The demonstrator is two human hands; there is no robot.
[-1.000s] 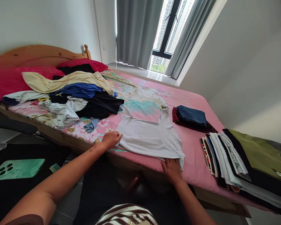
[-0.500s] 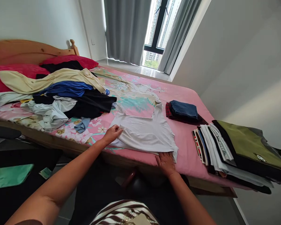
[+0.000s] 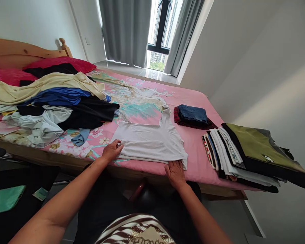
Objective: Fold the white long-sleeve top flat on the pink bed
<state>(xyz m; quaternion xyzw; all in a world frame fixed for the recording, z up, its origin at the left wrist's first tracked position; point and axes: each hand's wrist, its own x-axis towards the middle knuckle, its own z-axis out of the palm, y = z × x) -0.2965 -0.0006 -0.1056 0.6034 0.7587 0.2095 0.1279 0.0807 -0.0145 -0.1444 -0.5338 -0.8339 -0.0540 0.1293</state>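
A white T-shirt (image 3: pixel 144 137) lies spread on the pink bed, with its near side folded over in a long flat strip. At the left end of this strip is my left hand (image 3: pixel 112 150); its fingertips touch the fabric edge and the thumb and forefinger are slightly apart. My right hand (image 3: pixel 176 173) rests flat at the shirt's near right corner, fingers stretched out and their tips tucked under the cloth. One sleeve of the shirt points away from me, towards the window.
To the left lies a loose heap of clothes (image 3: pixel 53 98). Folded jeans (image 3: pixel 193 113) on red plaid cloth sit beyond the shirt at right. A tall stack of folded clothes (image 3: pixel 259 145) stands at the bed's right edge. A green phone-like object (image 3: pixel 6 200) lies at lower left.
My left hand has gone from pinching the raised layer to loosened fingers at its edge. The folded strip lies flatter and straighter. The right hand stays at its corner; the view has shifted slightly.
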